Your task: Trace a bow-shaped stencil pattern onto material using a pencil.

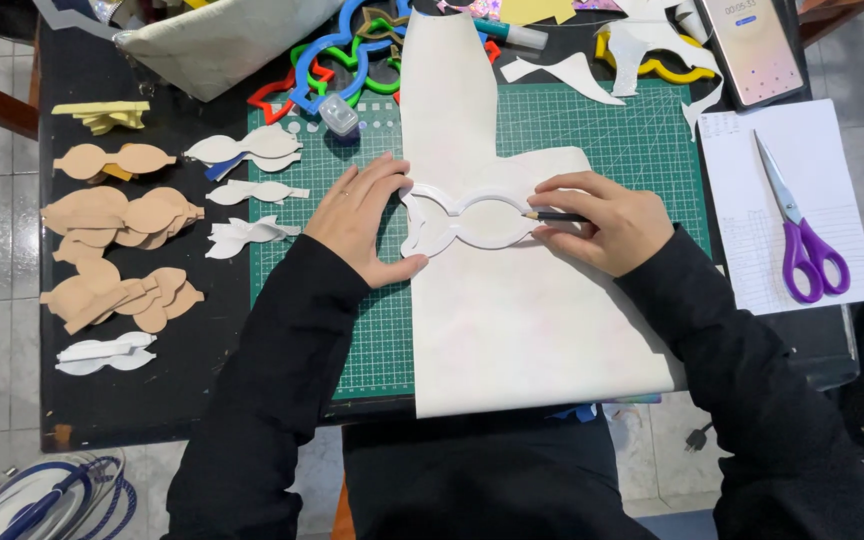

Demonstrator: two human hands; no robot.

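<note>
On cream sheet (pixel 512 310), white bow-shaped template (pixel 472 215).

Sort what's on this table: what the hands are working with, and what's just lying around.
In use: left hand pressing the white bow-shaped template on the white sheet; right hand with a pencil; green cutting mat.

Lying about: purple scissors, phone, tan cut-outs, coloured templates.

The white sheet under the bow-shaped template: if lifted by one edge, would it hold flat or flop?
The white sheet would probably flop: it overhangs the cutting mat and table edge and looks thin. It likely slides easily, since the left hand presses the template down on it while the right hand holds a pencil.
</note>
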